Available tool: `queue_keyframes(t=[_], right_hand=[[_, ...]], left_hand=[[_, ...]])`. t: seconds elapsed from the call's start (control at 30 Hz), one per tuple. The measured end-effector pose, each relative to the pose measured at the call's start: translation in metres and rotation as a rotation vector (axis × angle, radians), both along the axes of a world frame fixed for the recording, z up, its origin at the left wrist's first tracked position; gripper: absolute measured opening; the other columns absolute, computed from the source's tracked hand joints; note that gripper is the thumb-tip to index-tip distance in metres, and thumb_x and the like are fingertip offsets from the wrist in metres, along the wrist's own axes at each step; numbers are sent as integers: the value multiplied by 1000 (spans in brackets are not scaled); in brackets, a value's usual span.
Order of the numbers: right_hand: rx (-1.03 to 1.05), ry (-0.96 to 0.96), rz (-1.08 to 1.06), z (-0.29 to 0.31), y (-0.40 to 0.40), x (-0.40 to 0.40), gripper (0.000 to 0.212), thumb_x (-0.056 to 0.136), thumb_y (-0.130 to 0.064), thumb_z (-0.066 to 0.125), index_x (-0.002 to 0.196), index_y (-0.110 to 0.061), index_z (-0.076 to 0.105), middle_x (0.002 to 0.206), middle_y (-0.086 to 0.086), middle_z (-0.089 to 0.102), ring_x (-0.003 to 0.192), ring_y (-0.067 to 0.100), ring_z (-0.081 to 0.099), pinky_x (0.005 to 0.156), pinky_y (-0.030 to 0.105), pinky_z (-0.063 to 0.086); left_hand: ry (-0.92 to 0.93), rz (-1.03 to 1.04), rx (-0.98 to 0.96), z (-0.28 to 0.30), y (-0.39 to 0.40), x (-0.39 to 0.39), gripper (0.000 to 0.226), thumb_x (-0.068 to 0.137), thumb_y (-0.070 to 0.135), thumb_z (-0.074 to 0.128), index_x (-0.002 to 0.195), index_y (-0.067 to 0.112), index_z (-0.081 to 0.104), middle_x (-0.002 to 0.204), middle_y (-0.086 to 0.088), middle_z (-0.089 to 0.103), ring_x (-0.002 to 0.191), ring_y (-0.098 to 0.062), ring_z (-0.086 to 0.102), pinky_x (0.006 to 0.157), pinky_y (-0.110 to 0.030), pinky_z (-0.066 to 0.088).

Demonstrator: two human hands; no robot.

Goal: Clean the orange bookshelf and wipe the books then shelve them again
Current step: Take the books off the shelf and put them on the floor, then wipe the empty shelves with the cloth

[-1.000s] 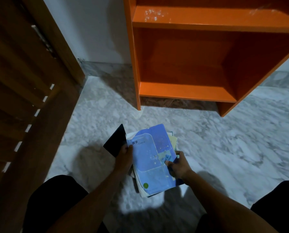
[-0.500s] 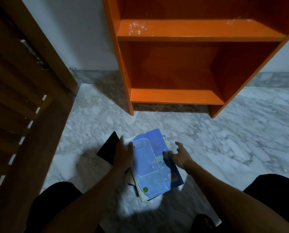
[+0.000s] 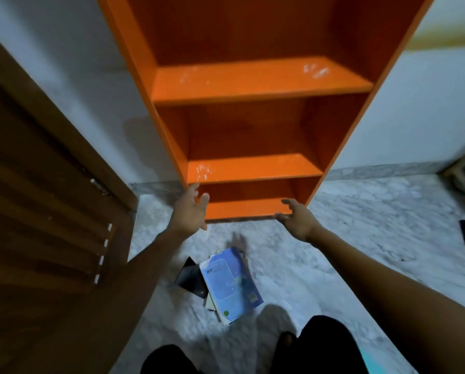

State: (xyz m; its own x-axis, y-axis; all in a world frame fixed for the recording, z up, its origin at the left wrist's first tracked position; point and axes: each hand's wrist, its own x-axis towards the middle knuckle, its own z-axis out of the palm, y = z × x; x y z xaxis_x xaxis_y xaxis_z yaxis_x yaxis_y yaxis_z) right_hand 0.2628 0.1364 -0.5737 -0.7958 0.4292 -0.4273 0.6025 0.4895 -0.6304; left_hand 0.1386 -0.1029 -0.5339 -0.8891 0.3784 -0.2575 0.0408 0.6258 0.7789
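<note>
Down on the marble floor (image 3: 361, 238) the books (image 3: 230, 284) sit in a loose pile, nowhere near shelved. Both hands are empty and spread wide, left hand (image 3: 190, 211) and right hand (image 3: 297, 221) up by the bottom of the bookshelf (image 3: 253, 85). Shelves look dusty and smudged, so I'd guess cleaning comes next, which needs a cloth, and I can't see one.

Your left hand (image 3: 189, 210) and right hand (image 3: 297, 221) are bare, and so are both forearms, with no sleeve showing. You wear black trousers (image 3: 331, 346). The fingers look slightly blurred.
</note>
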Motion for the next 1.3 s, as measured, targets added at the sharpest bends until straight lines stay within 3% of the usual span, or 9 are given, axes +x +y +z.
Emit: queue_keyframes(t=[0.03, 0.07, 0.13, 0.2, 0.43, 0.63, 0.83, 1.07, 1.3], right_hand=[[17, 14, -6, 33, 4, 1, 59, 99, -35, 56, 150, -13, 34, 152, 16, 39, 135, 33, 44, 104, 40, 39], [33, 34, -9, 67, 6, 3, 59, 99, -36, 56, 149, -13, 35, 152, 15, 40, 134, 33, 45, 104, 41, 40], [48, 69, -10, 133, 10, 7, 57, 100, -35, 56, 148, -12, 38, 151, 15, 41, 131, 34, 48, 104, 44, 43], [66, 93, -9, 194, 15, 11, 54, 100, -33, 56, 146, -11, 40, 151, 17, 41, 133, 35, 46, 108, 44, 41], [242, 227, -30, 389, 29, 30, 52, 101, -31, 55, 146, -9, 41, 152, 14, 43, 136, 31, 44, 108, 37, 36], [379, 391, -127, 513, 37, 63, 49, 101, -32, 55, 144, -10, 45, 149, 13, 47, 135, 29, 45, 107, 37, 37], [476, 559, -264, 589, 55, 103, 48, 100, -35, 55, 142, -13, 47, 145, 10, 50, 134, 24, 47, 105, 36, 38], [528, 709, -377, 634, 113, 120, 43, 99, -35, 55, 138, -17, 51, 140, 7, 54, 128, 20, 50, 97, 30, 39], [520, 862, -439, 660, 216, 84, 39, 100, -42, 50, 133, -21, 54, 129, 5, 60, 117, 19, 56, 98, 38, 47]], left_hand=[[5, -24, 4, 34, 5, -1, 54, 106, 34, 43, 156, 18, 29, 155, -9, 41, 80, 0, 65, 58, -5, 46], [28, -43, 4, 68, 10, -1, 52, 106, 34, 43, 155, 19, 31, 155, -8, 42, 91, -2, 66, 67, -9, 49], [88, -89, 4, 131, 19, -1, 49, 106, 35, 44, 151, 18, 37, 152, -8, 45, 127, -19, 55, 99, -26, 44], [131, -152, 15, 189, 27, 1, 48, 105, 35, 44, 149, 16, 40, 150, -8, 48, 137, -23, 46, 110, -34, 37], [337, -322, 114, 366, 60, 13, 46, 105, 34, 46, 147, 15, 44, 150, -6, 49, 139, -22, 45, 113, -37, 37], [516, -418, 213, 480, 88, 29, 44, 104, 36, 48, 144, 18, 48, 147, -6, 52, 138, -20, 47, 112, -38, 39], [669, -513, 297, 549, 134, 47, 40, 102, 34, 49, 140, 21, 51, 142, -5, 55, 135, -21, 48, 112, -40, 39], [766, -617, 385, 602, 202, 69, 43, 103, 38, 46, 144, 24, 47, 146, -2, 52, 135, -21, 47, 110, -40, 42], [714, -634, 532, 636, 303, 66, 41, 103, 39, 47, 141, 24, 49, 139, -1, 57, 125, -19, 55, 103, -39, 48]])
